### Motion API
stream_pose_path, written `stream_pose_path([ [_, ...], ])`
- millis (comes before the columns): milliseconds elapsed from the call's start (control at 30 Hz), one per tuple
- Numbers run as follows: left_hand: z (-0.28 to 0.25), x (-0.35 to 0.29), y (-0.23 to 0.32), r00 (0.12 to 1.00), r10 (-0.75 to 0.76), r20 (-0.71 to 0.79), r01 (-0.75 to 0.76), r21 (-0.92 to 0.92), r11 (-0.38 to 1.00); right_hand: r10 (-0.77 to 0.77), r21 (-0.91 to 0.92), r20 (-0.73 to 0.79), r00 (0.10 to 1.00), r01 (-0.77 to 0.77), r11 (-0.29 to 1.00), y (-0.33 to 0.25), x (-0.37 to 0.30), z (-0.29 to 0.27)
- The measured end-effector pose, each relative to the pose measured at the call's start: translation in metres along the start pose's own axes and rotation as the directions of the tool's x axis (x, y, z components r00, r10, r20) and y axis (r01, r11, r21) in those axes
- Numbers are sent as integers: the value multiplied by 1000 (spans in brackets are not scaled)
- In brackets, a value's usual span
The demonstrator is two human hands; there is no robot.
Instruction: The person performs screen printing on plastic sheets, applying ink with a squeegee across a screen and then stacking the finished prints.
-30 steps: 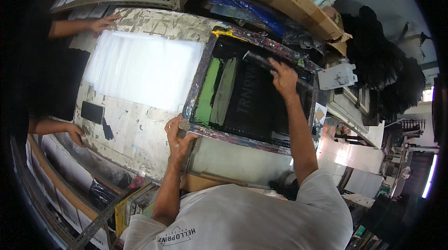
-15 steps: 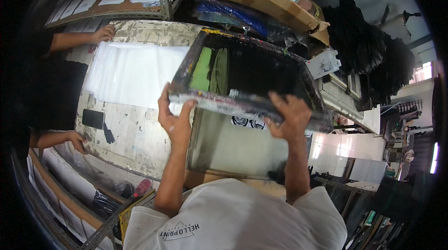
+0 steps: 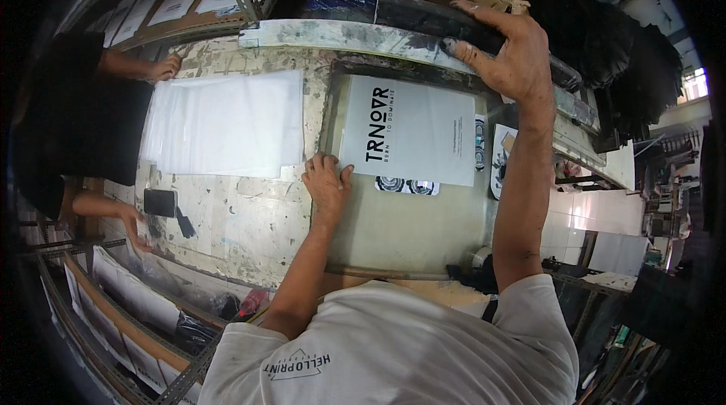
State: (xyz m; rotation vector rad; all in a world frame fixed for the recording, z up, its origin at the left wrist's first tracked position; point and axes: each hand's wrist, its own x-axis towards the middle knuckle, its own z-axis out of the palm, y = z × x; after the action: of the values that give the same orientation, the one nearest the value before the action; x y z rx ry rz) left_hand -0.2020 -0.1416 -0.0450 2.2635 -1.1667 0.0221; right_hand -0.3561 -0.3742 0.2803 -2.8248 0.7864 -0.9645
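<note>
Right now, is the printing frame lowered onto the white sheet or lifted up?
Lifted up. The right hand holds the frame raised at the far edge; the printed white sheet lies uncovered, left hand touching its corner.

Frame [image 3: 423, 31] swung up by right hand [image 3: 507, 57]; printed sheet [image 3: 412, 133] uncovered, left hand [image 3: 327, 182] on its corner

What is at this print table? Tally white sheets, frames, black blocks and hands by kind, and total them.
White sheets: 2, printed sheet and plain sheet
Screen frame: 1, screen frame in the grip of the right hand
Black block: 1, black block
Hands: 4, right hand, left hand, co-worker's hands
Total: 8
</note>
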Motion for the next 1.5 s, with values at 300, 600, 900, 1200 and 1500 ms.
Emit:
stream_pose_path([
  [300,12,-8,9,995,22,-93,-27,-51,998,-4,-4,6,1000,4,1000,7,1,2],
  [600,7,0,20,998,-27,-50,14,-251,968,51,-15,30,998,-50,999,7,3,1],
  [900,-49,37,-21,972,-202,-120,130,-443,887,49,-11,5,999,-49,999,6,8,-1],
  [1200,-140,36,-165,817,-512,-265,441,-286,851,102,-64,22,995,-101,993,1,6,-3],
  [1500,-131,33,-69,834,189,-518,-158,104,982,85,-57,28,996,-83,995,9,6,-1],
])
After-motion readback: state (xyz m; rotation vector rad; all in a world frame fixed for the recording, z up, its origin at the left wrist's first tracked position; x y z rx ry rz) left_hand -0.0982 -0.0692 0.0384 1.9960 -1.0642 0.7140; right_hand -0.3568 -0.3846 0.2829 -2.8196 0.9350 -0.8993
